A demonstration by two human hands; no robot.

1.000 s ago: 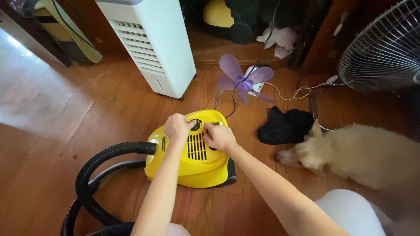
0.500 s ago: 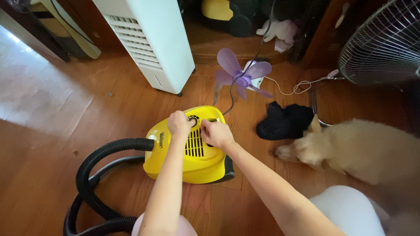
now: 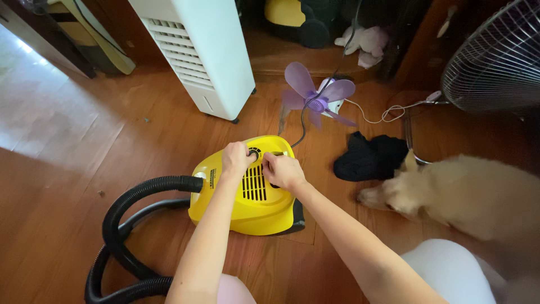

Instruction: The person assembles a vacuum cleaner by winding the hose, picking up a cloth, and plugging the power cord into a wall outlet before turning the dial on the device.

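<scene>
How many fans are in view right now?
3. A small purple fan sits on the floor just beyond the yellow vacuum cleaner; a wire-grille fan stands top right; a white tower fan stands top centre-left. Others may be out of frame.

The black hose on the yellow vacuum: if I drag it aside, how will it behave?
The black hose lies in loose loops, so it probably flexes and springs back. Its end joins the yellow vacuum, so pulling likely tugs the body across the smooth wood floor.
</scene>
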